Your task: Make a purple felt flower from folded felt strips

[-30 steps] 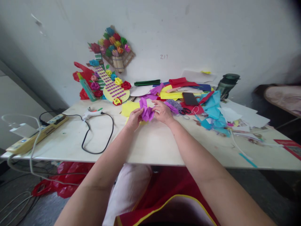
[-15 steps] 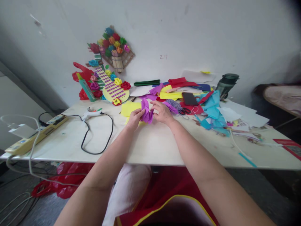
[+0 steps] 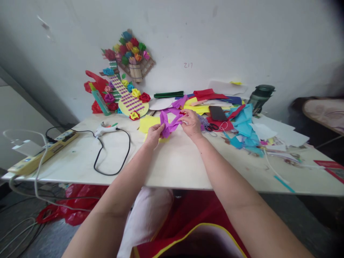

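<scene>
A folded piece of purple crepe paper is stretched between my two hands above the table. My left hand pinches its left end between thumb and fingers. On the other side, my right hand grips the right end, with the fingertips closed on a narrow strip of it. Yellow paper lies on the table just behind my left hand. Beyond my right hand are a tangle of grey-purple yarn and black scissors.
A glue gun with a black cord lies left, near a power strip. A flower-decorated paper guitar and glue bottle stand behind. Coloured paper, a phone, blue crepe paper and a dark bottle occupy the right.
My right hand has moved slightly right and up, drawing out its end of the purple paper. The paper now spreads wider between my hands. My left hand keeps its hold.
</scene>
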`<state>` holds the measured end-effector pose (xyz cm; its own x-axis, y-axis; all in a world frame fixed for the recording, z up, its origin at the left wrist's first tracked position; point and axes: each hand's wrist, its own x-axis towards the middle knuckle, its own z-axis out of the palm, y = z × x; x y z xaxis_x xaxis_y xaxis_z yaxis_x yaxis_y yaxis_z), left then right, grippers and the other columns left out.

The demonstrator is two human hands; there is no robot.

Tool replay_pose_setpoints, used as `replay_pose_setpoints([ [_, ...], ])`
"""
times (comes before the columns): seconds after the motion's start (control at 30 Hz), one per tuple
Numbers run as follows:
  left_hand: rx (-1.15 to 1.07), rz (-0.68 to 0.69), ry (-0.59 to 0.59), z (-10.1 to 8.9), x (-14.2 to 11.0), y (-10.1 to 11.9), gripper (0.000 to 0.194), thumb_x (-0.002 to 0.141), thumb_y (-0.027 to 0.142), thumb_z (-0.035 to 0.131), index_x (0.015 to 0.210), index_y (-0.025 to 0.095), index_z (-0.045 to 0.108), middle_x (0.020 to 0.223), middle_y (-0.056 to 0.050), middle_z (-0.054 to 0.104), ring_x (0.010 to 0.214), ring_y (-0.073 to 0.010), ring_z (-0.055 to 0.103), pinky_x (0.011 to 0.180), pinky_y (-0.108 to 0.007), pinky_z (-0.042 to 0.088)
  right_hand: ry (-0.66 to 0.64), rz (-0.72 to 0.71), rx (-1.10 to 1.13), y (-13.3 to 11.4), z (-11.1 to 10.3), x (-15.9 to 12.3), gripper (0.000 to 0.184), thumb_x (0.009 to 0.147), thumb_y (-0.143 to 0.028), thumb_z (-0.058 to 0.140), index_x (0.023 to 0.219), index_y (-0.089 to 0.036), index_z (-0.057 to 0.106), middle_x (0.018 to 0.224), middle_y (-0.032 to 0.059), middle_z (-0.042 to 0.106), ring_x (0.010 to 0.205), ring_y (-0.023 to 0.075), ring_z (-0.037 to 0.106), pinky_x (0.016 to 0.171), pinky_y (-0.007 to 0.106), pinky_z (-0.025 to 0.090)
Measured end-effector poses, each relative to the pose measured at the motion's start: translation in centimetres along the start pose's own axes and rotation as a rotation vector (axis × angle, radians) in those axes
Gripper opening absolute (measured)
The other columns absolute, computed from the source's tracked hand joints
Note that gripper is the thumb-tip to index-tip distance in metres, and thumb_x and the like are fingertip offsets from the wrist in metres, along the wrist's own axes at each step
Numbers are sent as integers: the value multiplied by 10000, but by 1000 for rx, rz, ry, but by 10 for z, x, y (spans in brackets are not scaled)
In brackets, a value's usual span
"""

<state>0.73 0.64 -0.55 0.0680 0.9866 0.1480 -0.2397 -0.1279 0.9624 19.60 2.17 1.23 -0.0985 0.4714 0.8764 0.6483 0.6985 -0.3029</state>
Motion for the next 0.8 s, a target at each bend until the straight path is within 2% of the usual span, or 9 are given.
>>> replay_pose_setpoints([
  [0.1,1,-25,-61,-1,0,-3,412,601,489,767,759,137,624,613,-37,647,510,-143,603,503,-245,451,48,30,64,-2,0,3,166,743,-132,573,730,-227,708,967,60,573,894,200,548,816,360,507],
  [0.3,17,-90,-139,2,-5,1,366,603,409,769,784,122,631,647,-56,660,575,-176,649,569,-271,490,-116,-29,178,-13,7,3,218,741,-97,546,711,-228,719,1047,51,562,910,177,539,847,348,499],
  [0.43,-24,-139,-174,5,-9,6,291,619,307,742,816,118,641,694,-77,682,597,-172,648,599,-276,496,-163,-36,172,-16,10,1,224,729,-90,541,709,-222,720,1127,50,571,839,161,530,809,336,508],
  [0.67,-88,-149,-150,3,-5,1,159,652,230,688,736,109,629,615,-33,619,512,-120,566,525,-240,459,-157,-58,117,-13,11,-2,220,734,-91,524,693,-213,702,1155,40,595,833,154,539,785,311,510],
  [0.8,-120,-152,-156,3,-4,-1,167,678,244,669,756,103,624,649,-51,630,557,-147,593,542,-264,477,-156,-43,99,-15,10,-2,217,731,-98,525,694,-217,702,1167,39,597,841,161,546,790,317,510],
])
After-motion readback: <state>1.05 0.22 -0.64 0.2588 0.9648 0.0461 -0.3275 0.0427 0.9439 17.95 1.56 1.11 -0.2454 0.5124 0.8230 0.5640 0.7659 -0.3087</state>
